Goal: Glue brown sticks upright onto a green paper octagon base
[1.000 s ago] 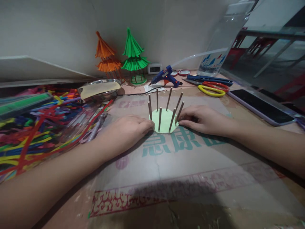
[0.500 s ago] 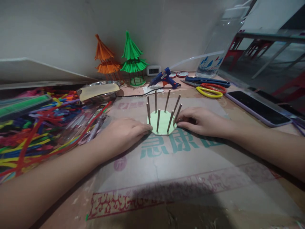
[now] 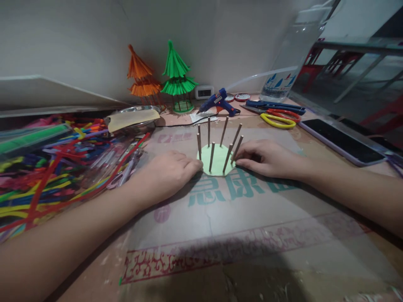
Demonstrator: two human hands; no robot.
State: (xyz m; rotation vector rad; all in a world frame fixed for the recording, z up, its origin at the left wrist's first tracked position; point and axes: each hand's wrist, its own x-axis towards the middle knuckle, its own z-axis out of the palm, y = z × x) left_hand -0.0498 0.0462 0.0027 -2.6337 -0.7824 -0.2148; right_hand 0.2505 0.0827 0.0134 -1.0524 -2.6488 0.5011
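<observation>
A pale green paper disc [image 3: 218, 161] lies on the cardboard-covered table [image 3: 220, 218], with several thin wooden sticks [image 3: 212, 156] standing up around its rim. My left hand [image 3: 168, 172] rests on the table at the disc's left edge, fingers curled, fingertips touching the rim. On the right side my right hand [image 3: 267, 158] lies with fingers closed together, their tips pressed against the base of the rightmost stick [image 3: 236, 149]. What the fingers pinch is too small to see.
A heap of coloured straws [image 3: 59, 163] fills the left. At the back stand an orange [image 3: 141, 77] and a green [image 3: 176, 75] paper pagoda, a blue glue gun [image 3: 218, 102], scissors [image 3: 278, 117] and a water bottle [image 3: 291, 54]. A phone [image 3: 341, 140] lies right.
The view shifted slightly; both hands stay at the disc's edges with almost no movement.
</observation>
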